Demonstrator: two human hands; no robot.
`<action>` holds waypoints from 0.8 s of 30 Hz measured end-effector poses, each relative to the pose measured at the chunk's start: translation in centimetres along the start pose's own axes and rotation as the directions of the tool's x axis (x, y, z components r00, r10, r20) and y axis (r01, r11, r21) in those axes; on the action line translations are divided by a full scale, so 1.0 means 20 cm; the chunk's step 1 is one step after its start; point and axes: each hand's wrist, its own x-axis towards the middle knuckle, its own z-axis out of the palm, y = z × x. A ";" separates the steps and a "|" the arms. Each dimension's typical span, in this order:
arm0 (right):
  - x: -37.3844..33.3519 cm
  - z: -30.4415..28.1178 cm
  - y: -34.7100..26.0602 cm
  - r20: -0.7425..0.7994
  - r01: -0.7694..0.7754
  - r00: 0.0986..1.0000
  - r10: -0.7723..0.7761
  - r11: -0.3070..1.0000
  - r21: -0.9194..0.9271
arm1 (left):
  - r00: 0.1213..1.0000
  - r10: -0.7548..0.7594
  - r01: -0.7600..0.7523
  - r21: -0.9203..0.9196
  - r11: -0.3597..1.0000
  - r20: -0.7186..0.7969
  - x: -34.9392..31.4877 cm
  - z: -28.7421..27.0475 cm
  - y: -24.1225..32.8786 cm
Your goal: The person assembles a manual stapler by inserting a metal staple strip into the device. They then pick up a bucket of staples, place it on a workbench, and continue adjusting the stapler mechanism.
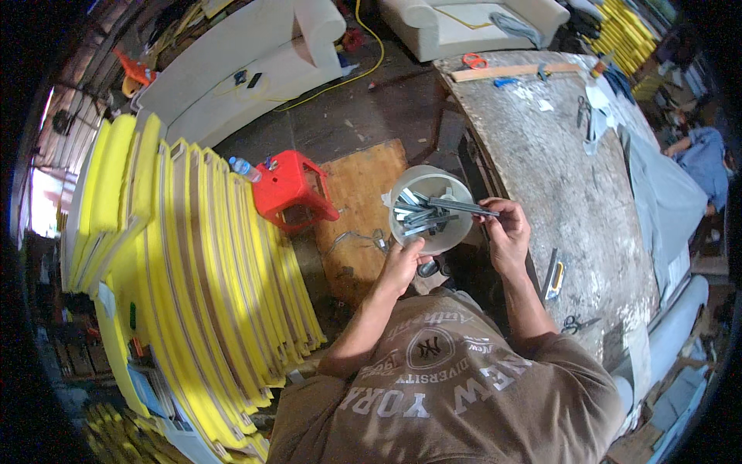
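Here, right fingers [504,206] pinching strips [462,206], held tub [445,179]

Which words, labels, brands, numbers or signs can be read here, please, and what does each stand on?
Shirt: several lines of pale lettering around an emblem; partly legible, but I won't copy the wording.
Bottle: any label is too small to read.
Tub and strips in the hands: no lettering can be made out.
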 end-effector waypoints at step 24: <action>0.01 -0.04 -0.03 -0.156 -0.198 0.961 0.228 0.962 0.188 | 0.997 -0.039 0.032 0.093 0.995 0.072 0.04 0.05 0.03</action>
